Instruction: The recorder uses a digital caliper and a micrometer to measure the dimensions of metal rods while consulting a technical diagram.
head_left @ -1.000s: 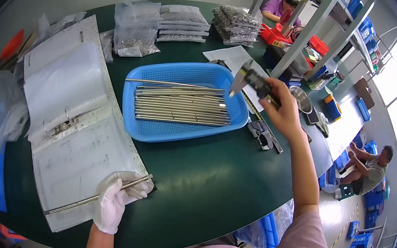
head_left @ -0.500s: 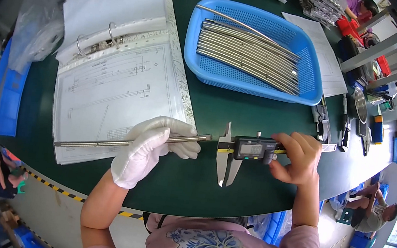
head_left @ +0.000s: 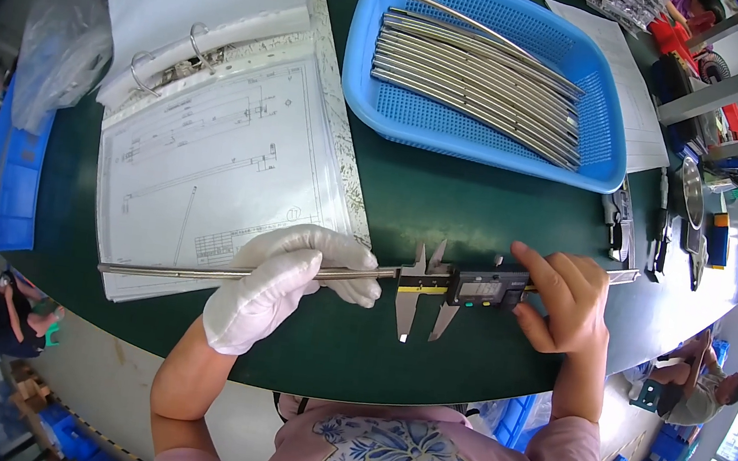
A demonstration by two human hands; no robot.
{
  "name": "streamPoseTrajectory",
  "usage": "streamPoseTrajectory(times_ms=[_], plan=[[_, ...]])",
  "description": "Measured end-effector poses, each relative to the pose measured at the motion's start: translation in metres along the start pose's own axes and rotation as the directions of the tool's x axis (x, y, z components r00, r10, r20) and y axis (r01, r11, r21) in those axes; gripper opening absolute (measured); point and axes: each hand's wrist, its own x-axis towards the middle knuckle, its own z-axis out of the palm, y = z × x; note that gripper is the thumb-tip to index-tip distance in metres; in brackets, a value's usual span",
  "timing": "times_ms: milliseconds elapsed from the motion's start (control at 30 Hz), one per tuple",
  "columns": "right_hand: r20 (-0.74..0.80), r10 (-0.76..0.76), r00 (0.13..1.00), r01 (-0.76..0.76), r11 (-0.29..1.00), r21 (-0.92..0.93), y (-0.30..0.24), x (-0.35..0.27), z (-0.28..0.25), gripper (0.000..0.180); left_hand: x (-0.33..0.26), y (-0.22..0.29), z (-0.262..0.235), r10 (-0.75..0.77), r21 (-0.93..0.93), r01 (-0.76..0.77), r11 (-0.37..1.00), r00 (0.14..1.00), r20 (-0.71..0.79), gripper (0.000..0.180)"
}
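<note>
A metal rod (head_left: 180, 271) and a caliper (head_left: 480, 288) meet end to end, on the near side of the blue basket (head_left: 479, 159).
The left hand (head_left: 266, 284), in a white glove, is wrapped around the rod, which lies nearly level in its grip, nearer the person than the basket and off to its left; the bare right hand (head_left: 567, 303) is clamped on the caliper, nearer the person than the basket's right half. The caliper's jaws stand apart, and the rod's tip is at their left side; whether it touches them I cannot tell. More rods (head_left: 479, 87) lie side by side inside the basket, an open binder (head_left: 211, 165) with a drawing lies left of it on the green worktop (head_left: 445, 208), and a paper sheet (head_left: 641, 130) lies just right of it.
</note>
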Motion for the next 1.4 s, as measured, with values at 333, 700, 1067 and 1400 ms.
streamPoseTrajectory(times_ms=[333, 700, 1067, 1400], plan=[[0.035, -0.016, 0.999, 0.015, 1.000, 0.023, 0.000, 0.001, 0.001, 0.050, 0.001, -0.002, -0.009, 0.035, -0.001, -0.035, 0.999, 0.989, 0.142, 0.036], [0.005, -0.034, 0.999, 0.034, 0.996, -0.080, -0.001, -0.001, 0.003, 0.051, -0.001, -0.006, -0.004, 0.061, -0.008, -0.061, 0.998, 0.988, 0.141, 0.036], [-0.010, -0.024, 1.000, 0.024, 0.997, -0.080, -0.002, 0.001, 0.001, 0.046, -0.002, -0.009, -0.001, 0.057, -0.004, -0.057, 0.998, 0.988, 0.146, 0.034], [-0.040, -0.001, 0.999, -0.001, 0.998, -0.069, -0.003, 0.001, -0.001, 0.039, 0.000, -0.011, 0.001, 0.087, 0.000, -0.089, 0.996, 0.982, 0.168, 0.033]])
